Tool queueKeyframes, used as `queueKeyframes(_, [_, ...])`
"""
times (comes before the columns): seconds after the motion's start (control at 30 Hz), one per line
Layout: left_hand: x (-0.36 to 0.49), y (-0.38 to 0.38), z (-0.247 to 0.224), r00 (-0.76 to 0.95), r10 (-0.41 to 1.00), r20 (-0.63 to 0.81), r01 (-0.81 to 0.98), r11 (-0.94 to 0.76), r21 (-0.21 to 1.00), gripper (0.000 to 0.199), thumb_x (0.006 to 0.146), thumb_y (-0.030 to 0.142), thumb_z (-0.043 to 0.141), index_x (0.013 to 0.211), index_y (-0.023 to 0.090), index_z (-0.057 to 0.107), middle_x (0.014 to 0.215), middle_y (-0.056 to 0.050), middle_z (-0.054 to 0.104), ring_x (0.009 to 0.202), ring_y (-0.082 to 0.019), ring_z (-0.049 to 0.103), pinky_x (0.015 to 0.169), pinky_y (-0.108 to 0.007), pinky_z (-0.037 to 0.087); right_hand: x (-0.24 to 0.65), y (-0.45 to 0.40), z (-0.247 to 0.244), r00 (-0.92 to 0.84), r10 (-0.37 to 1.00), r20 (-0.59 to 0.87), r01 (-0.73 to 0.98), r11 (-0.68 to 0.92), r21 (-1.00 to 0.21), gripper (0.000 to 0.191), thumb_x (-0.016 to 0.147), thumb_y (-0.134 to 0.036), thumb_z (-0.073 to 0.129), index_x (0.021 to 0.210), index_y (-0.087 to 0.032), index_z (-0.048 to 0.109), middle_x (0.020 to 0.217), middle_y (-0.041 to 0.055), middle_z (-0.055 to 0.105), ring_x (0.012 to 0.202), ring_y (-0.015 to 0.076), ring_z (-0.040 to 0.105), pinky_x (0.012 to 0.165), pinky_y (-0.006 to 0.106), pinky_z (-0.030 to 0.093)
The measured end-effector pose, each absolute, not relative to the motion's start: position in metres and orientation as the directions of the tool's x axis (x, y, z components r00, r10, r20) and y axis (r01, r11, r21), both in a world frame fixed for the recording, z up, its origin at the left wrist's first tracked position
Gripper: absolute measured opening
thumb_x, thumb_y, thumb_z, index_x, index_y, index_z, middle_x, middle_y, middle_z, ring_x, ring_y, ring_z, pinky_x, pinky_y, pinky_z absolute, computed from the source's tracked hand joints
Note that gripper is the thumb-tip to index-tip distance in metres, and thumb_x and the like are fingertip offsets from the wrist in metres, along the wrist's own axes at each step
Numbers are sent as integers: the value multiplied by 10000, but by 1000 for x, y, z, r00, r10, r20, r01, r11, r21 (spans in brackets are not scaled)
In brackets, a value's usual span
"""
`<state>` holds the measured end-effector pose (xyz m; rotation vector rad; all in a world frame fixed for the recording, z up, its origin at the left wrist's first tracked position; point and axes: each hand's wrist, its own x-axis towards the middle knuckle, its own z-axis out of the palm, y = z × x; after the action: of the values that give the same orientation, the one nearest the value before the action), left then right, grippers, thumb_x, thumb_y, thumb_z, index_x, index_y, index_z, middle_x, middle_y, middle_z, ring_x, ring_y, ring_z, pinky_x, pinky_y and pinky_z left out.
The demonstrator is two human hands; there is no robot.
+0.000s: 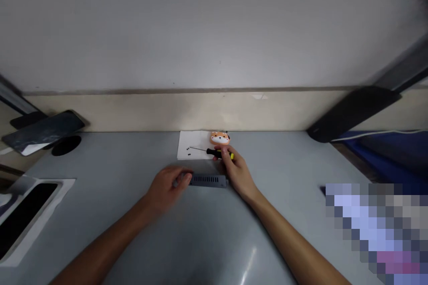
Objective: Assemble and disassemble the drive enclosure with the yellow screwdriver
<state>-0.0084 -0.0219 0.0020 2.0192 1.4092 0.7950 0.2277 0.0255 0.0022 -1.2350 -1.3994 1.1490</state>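
A dark grey slotted bar [207,181] lies on the grey table, its slots facing up. My left hand [170,187] grips its left end between thumb and fingers. My right hand [238,169] is closed around the black and yellow handle of a screwdriver [214,153], whose thin shaft points left over a white sheet [197,137]. Several tiny black pieces, which look like screws, lie on the sheet near the screwdriver's tip. The bar's right end is beside my right hand's lower edge. An orange and white animal-faced case [220,138] sits at the sheet's right side.
A phone [28,213] lies on white paper at the left. Another dark device [43,131] stands near a round hole [66,145] in the table. A black support [351,113] rises at the back right. Something blurred by pixels [374,227] is at the right.
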Motion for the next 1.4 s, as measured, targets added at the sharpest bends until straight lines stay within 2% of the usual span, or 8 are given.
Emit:
queueKeyframes(0.3, [3, -21, 10, 91, 995, 45, 520, -86, 850, 496, 1012, 568, 457, 772, 197, 682, 722, -2, 645, 700, -171, 601, 636, -266, 445, 225, 25, 6, -57, 998, -19, 82, -15, -997, 579, 938, -721, 477, 1141, -213, 665, 857, 45, 679, 645, 157, 515, 585, 282, 411])
queueKeyframes(0.37, [2, -21, 9, 99, 994, 35, 494, -80, 866, 500, 1014, 578, 443, 807, 197, 693, 754, -12, 656, 723, -176, 604, 651, -273, 449, 225, 26, 5, -58, 998, -28, 83, -24, -996, 579, 937, -725, 475, 1150, -220, 664, 855, 42, 682, 646, 158, 524, 595, 283, 409])
queueKeyframes(0.5, [-2, -22, 6, 140, 987, 80, 435, -134, 890, 409, 991, 561, 498, 1076, 225, 715, 912, -34, 702, 821, -195, 631, 738, -307, 494, 226, 26, 4, -70, 997, -33, 83, -27, -996, 579, 927, -731, 486, 1144, -226, 669, 853, 49, 691, 671, 175, 549, 602, 288, 410])
queueKeyframes(0.67, [-7, -28, 9, 232, 949, 214, 504, -306, 808, 294, 922, 345, 641, 1208, 280, 659, 947, -9, 661, 857, -173, 612, 814, -313, 497, 229, 28, 5, -8, 999, -33, 21, -33, -999, 537, 929, -713, 500, 1116, -241, 677, 852, 23, 671, 627, 152, 494, 581, 278, 379])
queueKeyframes(0.93, [-6, -25, 9, 240, 941, 236, 529, -331, 781, 283, 928, 284, 633, 1211, 281, 656, 920, 5, 638, 824, -153, 612, 776, -296, 503, 249, 29, 23, -47, 998, -47, -403, -62, -913, 263, 925, -452, 567, 865, -215, 667, 760, 22, 569, 595, 147, 452, 561, 301, 336])
queueKeyframes(1.07, [-8, -27, 7, 263, 926, 270, 546, -373, 750, 378, 921, 257, 644, 1293, 286, 591, 1030, -20, 653, 907, -173, 624, 845, -326, 521, 251, 24, 27, -123, 990, -64, -380, -107, -919, 290, 901, -443, 588, 777, -193, 666, 760, 28, 543, 586, 143, 455, 548, 311, 324])
queueKeyframes(1.23, [-10, -30, 5, 295, 852, 432, 550, -521, 652, 485, 924, 226, 645, 1378, 298, 493, 1282, -77, 601, 1069, -214, 611, 953, -389, 526, 247, 22, 24, -153, 987, -50, -324, -98, -941, 312, 907, -471, 577, 783, -198, 660, 667, 14, 497, 557, 147, 410, 529, 307, 279])
queueKeyframes(1.4, [-14, -29, 4, 301, 793, 530, 586, -592, 553, 407, 945, 208, 627, 1332, 288, 530, 1304, -91, 582, 1191, -246, 594, 1003, -429, 529, 247, 24, 23, -147, 988, -49, -348, -98, -932, 303, 902, -454, 590, 770, -190, 658, 699, 15, 501, 557, 131, 422, 521, 301, 263])
